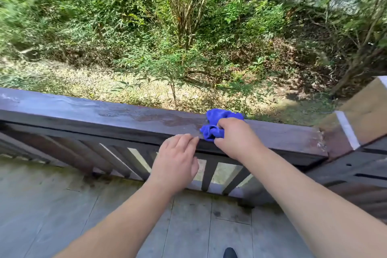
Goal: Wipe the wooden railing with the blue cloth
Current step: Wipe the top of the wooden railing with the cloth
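Blue cloth (215,123) bunched in right hand (236,138) on wooden railing (104,115).

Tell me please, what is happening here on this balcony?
A person is wiping the top of a wooden railing with a bunched blue cloth. The right hand grips the cloth and presses it on the rail. The left hand holds nothing; its fingers rest on the rail's near edge, beside the cloth. Left of the cloth the wood looks wet.
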Tool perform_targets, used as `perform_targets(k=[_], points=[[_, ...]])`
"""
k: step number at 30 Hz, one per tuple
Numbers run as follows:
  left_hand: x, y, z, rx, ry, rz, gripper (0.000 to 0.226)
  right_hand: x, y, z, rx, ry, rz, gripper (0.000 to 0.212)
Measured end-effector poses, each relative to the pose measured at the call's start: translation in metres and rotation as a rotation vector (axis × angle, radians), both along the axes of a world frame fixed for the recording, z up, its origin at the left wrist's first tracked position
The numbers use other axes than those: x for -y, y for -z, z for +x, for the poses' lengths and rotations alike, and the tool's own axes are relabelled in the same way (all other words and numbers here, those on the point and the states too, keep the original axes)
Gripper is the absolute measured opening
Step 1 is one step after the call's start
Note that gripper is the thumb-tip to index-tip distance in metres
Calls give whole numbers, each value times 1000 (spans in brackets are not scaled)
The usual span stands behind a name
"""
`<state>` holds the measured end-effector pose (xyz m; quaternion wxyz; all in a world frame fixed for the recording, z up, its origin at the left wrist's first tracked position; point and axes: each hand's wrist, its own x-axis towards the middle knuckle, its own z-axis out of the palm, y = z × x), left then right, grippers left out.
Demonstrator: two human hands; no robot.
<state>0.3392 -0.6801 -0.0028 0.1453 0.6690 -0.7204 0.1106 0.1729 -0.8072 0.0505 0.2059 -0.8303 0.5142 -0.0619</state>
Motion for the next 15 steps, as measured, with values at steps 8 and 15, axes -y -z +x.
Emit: perform_targets(k=[8,15], points=[[-3,5,27,-52,-21,-36,48,-3,-1,22,14,-6,0,27],[5,7,39,-100,50,-94,36,-3,3,30,20,44,-21,32]])
